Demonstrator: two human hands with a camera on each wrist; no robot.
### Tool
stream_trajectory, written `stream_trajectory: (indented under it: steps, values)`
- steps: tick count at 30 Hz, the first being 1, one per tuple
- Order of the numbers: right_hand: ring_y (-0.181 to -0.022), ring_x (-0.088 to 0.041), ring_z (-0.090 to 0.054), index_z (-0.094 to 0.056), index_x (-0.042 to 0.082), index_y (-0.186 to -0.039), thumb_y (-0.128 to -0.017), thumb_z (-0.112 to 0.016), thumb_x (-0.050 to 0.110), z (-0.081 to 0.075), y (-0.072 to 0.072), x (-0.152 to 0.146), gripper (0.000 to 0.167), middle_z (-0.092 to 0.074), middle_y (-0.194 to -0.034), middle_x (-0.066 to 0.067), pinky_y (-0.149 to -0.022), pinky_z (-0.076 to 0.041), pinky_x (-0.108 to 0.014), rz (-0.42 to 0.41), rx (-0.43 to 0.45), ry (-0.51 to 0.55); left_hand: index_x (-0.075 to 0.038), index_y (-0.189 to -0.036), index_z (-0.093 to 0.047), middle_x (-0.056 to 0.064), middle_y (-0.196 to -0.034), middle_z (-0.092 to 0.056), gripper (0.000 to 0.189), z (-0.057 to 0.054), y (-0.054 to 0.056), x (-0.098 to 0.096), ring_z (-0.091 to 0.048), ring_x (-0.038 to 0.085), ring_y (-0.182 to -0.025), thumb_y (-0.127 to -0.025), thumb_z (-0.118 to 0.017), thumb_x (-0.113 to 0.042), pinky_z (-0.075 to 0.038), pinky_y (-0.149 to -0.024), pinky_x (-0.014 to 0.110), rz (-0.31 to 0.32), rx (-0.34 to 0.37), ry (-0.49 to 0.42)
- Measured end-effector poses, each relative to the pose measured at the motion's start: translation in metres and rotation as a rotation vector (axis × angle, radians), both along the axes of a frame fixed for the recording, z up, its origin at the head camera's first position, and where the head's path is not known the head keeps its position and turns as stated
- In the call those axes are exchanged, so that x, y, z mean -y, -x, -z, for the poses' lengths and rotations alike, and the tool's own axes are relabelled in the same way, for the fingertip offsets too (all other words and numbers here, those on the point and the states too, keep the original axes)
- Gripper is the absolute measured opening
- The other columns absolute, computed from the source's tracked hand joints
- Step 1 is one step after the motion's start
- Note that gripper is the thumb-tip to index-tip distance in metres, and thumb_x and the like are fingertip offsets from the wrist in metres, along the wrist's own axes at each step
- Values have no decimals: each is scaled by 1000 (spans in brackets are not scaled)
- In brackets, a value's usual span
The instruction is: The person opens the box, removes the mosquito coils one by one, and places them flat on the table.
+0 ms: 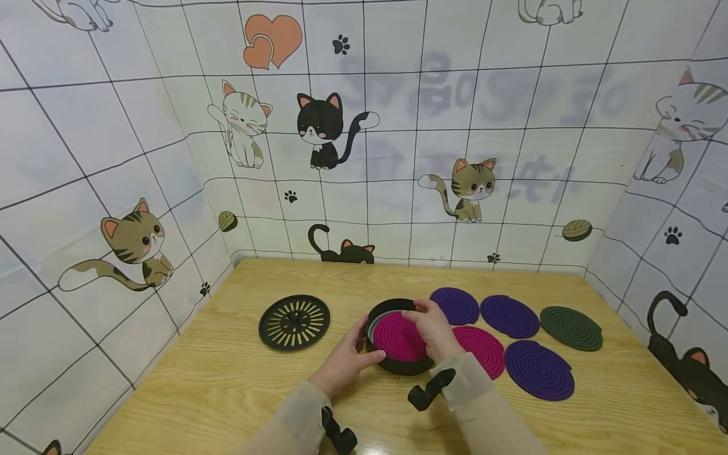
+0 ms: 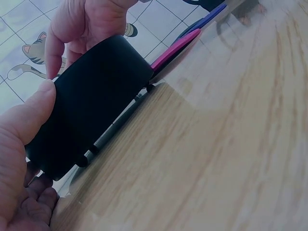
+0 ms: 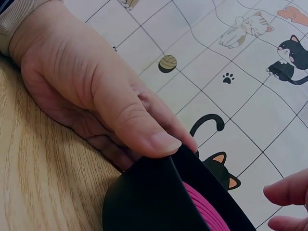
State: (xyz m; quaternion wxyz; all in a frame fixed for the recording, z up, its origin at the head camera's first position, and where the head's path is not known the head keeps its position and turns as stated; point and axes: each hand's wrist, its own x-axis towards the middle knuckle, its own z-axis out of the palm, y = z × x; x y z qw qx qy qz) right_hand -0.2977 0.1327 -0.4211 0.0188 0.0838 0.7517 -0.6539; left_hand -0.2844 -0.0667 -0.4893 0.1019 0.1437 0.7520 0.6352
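A black round coaster holder (image 1: 405,367) stands on the table. Inside lies a magenta spiral coaster (image 1: 398,336), with the edge of a grey-green coaster showing beneath it. My left hand (image 1: 348,360) grips the holder's left side, thumb at the near rim and fingers round the outer wall. In the right wrist view the left thumb presses at the rim of the holder (image 3: 144,192). Over the holder's right side is my right hand (image 1: 435,328), its fingers loosely bent above the magenta coaster. No object shows between its fingers (image 3: 288,190).
Right of the holder lie another magenta coaster (image 1: 480,351), several purple coasters (image 1: 539,370) and a dark green coaster (image 1: 571,328). A black slotted disc (image 1: 294,322) lies to the left. Cat-patterned sheets (image 1: 392,158) border the wooden table (image 1: 227,379).
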Motion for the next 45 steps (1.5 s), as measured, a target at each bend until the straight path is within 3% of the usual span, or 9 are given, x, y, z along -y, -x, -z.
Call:
stream_trajectory:
  steps: [27, 45]
  values:
    - [-128, -42, -37, -43, -3, -137, -92, -61, 11, 3, -2, 1, 50, -39, -139, -24, -106, -32, -54, -4, -2, -57, -16, -154, -20, 13, -153, -32, 93, 0, 0, -1, -28, 34, -140, -83, -77, -35, -24, -114, 47, 6, -9, 10]
    - [-122, -36, -44, -48, -5, -133, -90, -62, 4, 4, -3, 4, 46, -46, -134, -25, -101, -40, -47, 62, -93, -21, -15, -155, -19, 13, -154, -30, 96, 1, 1, 1, -27, 35, -141, -82, -77, -38, -24, -114, 48, 19, -6, 2]
